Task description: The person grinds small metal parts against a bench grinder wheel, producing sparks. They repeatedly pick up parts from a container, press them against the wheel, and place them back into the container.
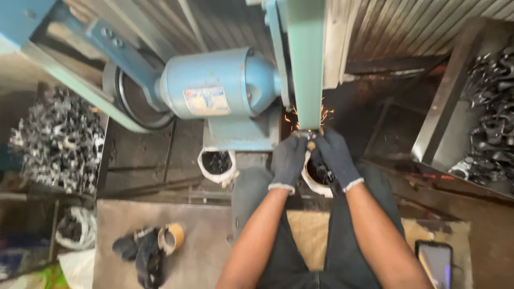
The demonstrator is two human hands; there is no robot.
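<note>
Head view, centre of frame: left hand (289,160) and right hand (334,158), both in dark knit gloves, are drawn together and clamped on a small metal workpiece (310,143), mostly hidden between the fingertips. The piece is pressed to the lower end of the green vertical sanding belt (306,64), and orange sparks (293,115) fly at the contact.

Judgement: a sound pass calls for both grips kept firm, light even pressure, and glove tips held below the belt edge, since the contact sits just above the fingertips.

Just beneath the hands stands a white bucket of dark parts (317,179); a second white bucket (217,163) sits to its left, under the blue cylindrical motor housing (214,83).

Clearances: the motor base crowds the left hand closely. Right of the belt lies open dark floor until the slanted steel bin of dark forged parts (490,107) at right frame. A heap of bright metal pieces (56,142) lies well apart at left. A phone (435,262) rests beside the right knee, lower right.
</note>
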